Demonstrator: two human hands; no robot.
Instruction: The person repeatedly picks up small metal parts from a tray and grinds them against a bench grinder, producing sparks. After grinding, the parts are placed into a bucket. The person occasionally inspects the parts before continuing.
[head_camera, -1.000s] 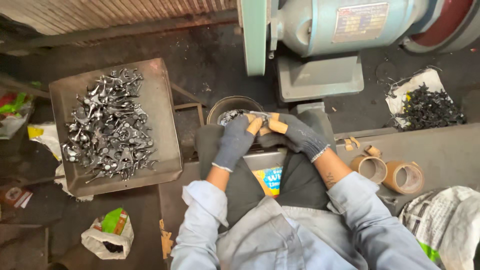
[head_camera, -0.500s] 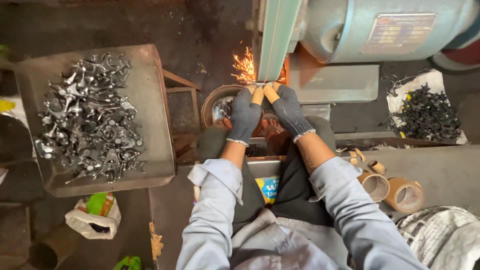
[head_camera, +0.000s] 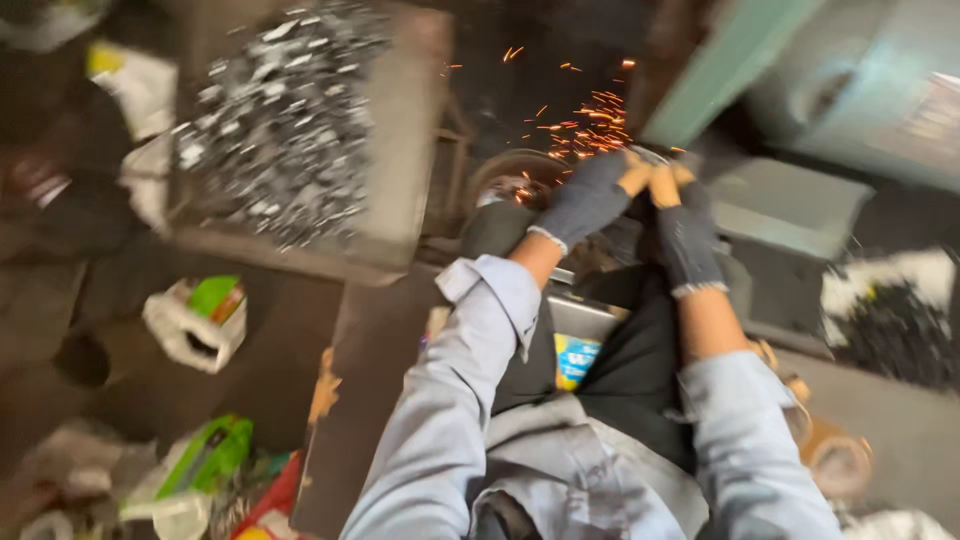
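Observation:
My left hand (head_camera: 590, 195) and my right hand (head_camera: 685, 230) wear dark grey gloves with orange fingertips. The fingertips meet at the edge of the green grinding machine (head_camera: 800, 90), pinching a small metal piece that is too blurred and hidden to make out. Orange sparks (head_camera: 585, 120) fly up and to the left from that spot. Below the hands stands a round metal bowl (head_camera: 510, 180). The whole view is tilted and blurred.
A square metal tray (head_camera: 400, 150) heaped with several shiny metal parts sits at the upper left. A white sheet (head_camera: 890, 310) with dark metal bits lies at the right. Tape rolls (head_camera: 830, 455) are by my right elbow. Bags and wrappers (head_camera: 195, 320) litter the floor at the left.
My hands moved from my lap up to the grinder and sparks began. The camera has since swung and tilted, blurring the view; the spark shower still sprays left.

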